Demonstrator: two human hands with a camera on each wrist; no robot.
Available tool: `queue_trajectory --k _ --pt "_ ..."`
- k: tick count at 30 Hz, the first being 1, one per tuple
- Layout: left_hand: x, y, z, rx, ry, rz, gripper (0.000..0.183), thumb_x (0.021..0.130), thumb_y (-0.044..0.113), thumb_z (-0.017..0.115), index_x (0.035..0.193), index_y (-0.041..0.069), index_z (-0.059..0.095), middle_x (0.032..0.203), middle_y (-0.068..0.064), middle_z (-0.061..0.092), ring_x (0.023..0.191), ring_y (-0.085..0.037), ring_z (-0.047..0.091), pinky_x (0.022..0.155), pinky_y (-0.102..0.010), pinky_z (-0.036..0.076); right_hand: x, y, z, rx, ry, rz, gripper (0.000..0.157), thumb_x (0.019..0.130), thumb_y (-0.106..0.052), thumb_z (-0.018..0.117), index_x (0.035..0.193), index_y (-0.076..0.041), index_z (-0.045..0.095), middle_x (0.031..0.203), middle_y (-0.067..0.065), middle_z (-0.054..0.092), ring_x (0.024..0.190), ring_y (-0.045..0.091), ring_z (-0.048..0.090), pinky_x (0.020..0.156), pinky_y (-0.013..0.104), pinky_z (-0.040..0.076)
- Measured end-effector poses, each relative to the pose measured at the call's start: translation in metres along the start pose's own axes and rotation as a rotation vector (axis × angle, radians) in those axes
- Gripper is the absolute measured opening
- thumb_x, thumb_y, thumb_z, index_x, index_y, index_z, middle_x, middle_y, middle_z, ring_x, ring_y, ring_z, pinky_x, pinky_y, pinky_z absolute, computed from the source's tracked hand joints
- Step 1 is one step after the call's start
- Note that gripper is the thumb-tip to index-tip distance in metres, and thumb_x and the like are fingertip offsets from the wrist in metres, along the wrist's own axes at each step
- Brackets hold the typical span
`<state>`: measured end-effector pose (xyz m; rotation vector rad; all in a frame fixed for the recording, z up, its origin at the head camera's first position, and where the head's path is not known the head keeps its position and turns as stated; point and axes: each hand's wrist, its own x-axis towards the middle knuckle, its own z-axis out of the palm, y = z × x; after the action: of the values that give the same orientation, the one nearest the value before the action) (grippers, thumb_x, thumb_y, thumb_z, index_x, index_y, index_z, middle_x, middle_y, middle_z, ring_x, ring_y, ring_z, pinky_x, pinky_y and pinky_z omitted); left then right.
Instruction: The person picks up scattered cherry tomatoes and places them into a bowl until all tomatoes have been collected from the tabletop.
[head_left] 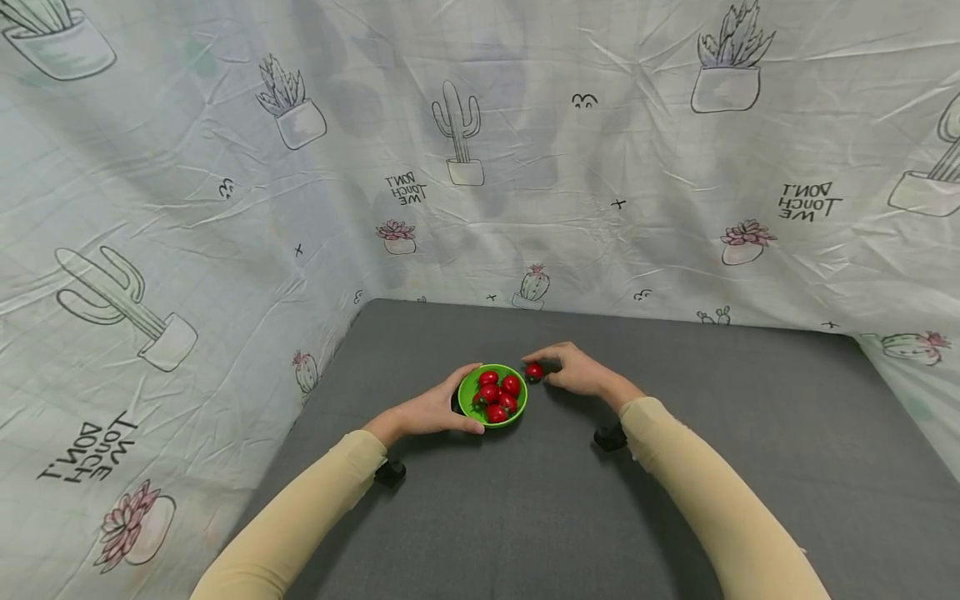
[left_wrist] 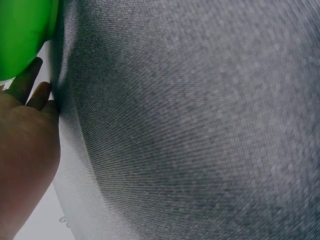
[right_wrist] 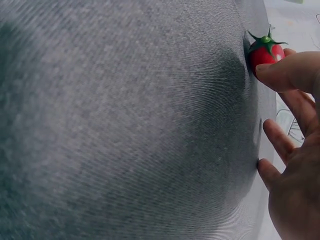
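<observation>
A green bowl (head_left: 469, 388) sits on the grey table with several small red tomatoes (head_left: 489, 393) inside. My left hand (head_left: 429, 413) grips the bowl from its left side, thumb near the front and fingers round the back. Part of the bowl (left_wrist: 20, 35) shows at the upper left of the left wrist view. Just right of the bowl, my right hand (head_left: 576, 372) pinches a single tomato (right_wrist: 267, 52) between thumb and fingers, close to the tabletop. Its green leafy top is plain in the right wrist view. The other fingers spread away from it.
The dark grey tabletop (head_left: 705, 417) extends around both hands. Behind it and along the left hangs a white cloth (head_left: 540, 225) printed with cacti and lettering. Black straps or devices (head_left: 611, 437) sit under the wrists.
</observation>
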<state>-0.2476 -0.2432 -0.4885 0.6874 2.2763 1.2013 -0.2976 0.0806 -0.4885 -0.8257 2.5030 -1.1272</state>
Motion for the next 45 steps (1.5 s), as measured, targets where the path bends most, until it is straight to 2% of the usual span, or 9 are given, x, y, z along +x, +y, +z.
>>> queue_trajectory --k 3,9,12,17,21,29,39,45 --pt "-0.0003 -0.0003 -0.0002 -0.002 -0.001 -0.004 0.107 0.085 0.041 0.085 0.164 0.024 0.015 0.163 -0.004 0.027 0.148 -0.022 0.029 0.117 -0.051 0.026 -0.0008 0.0006 0.0015 -0.014 0.007 0.008 0.051 0.091 0.005 0.063 0.140 -0.011 0.065 0.143 0.011 0.058 0.137 0.036 0.047 0.109 0.057 0.037" --pt "-0.0006 -0.0019 0.0000 0.013 0.007 -0.018 0.109 0.084 0.045 0.085 0.164 0.027 0.014 0.164 -0.003 0.025 0.149 -0.022 0.027 0.117 -0.052 0.026 -0.0040 0.0007 0.0033 -0.025 0.029 0.069 0.045 0.094 -0.009 0.073 0.138 -0.017 0.068 0.142 0.008 0.059 0.139 0.038 0.035 0.111 0.061 0.029" --pt "-0.0003 -0.0027 0.0001 0.018 0.007 -0.028 0.110 0.082 0.048 0.086 0.164 0.029 0.015 0.164 -0.002 0.025 0.149 -0.020 0.027 0.117 -0.050 0.027 -0.0044 0.0018 0.0042 -0.029 0.037 0.076 0.043 0.094 -0.013 0.075 0.136 -0.018 0.069 0.140 0.006 0.061 0.137 0.038 0.034 0.109 0.060 0.030" --pt "-0.0001 -0.0032 0.0002 0.016 0.007 -0.036 0.111 0.081 0.050 0.086 0.163 0.032 0.015 0.164 0.000 0.025 0.148 -0.018 0.026 0.117 -0.048 0.027 -0.0041 0.0032 0.0057 -0.033 0.049 0.064 0.041 0.094 -0.013 0.075 0.134 -0.018 0.070 0.138 0.005 0.062 0.132 0.035 0.038 0.107 0.058 0.032" --pt "-0.0002 -0.0037 0.0002 0.011 0.006 -0.034 0.111 0.081 0.049 0.086 0.164 0.030 0.015 0.164 0.000 0.025 0.148 -0.018 0.027 0.117 -0.049 0.027 -0.0037 0.0045 0.0068 -0.046 0.057 0.051 0.040 0.094 -0.013 0.075 0.133 -0.017 0.071 0.137 0.005 0.063 0.133 0.035 0.039 0.109 0.059 0.030" --pt "-0.0005 -0.0033 -0.0001 -0.002 0.000 -0.031 0.111 0.081 0.049 0.087 0.163 0.032 0.014 0.164 -0.001 0.025 0.148 -0.018 0.027 0.117 -0.048 0.027 -0.0052 0.0037 0.0079 -0.048 0.070 0.068 0.038 0.095 -0.014 0.074 0.133 -0.018 0.071 0.138 0.007 0.062 0.137 0.039 0.035 0.111 0.061 0.028" --pt "-0.0015 -0.0020 -0.0014 -0.005 -0.004 -0.014 0.109 0.083 0.046 0.086 0.164 0.029 0.015 0.164 -0.005 0.024 0.149 -0.022 0.027 0.116 -0.052 0.027 -0.0079 0.0008 0.0081 -0.036 0.081 0.080 0.036 0.097 -0.015 0.072 0.133 -0.019 0.071 0.137 0.006 0.062 0.135 0.036 0.037 0.109 0.060 0.032" --pt "-0.0014 -0.0027 -0.0015 -0.017 -0.007 -0.016 0.109 0.083 0.045 0.086 0.164 0.029 0.015 0.163 -0.004 0.026 0.148 -0.021 0.028 0.116 -0.050 0.028 -0.0080 -0.0007 0.0082 -0.041 0.085 0.080 0.035 0.098 -0.016 0.071 0.133 -0.018 0.071 0.137 0.006 0.063 0.135 0.036 0.037 0.110 0.060 0.031"
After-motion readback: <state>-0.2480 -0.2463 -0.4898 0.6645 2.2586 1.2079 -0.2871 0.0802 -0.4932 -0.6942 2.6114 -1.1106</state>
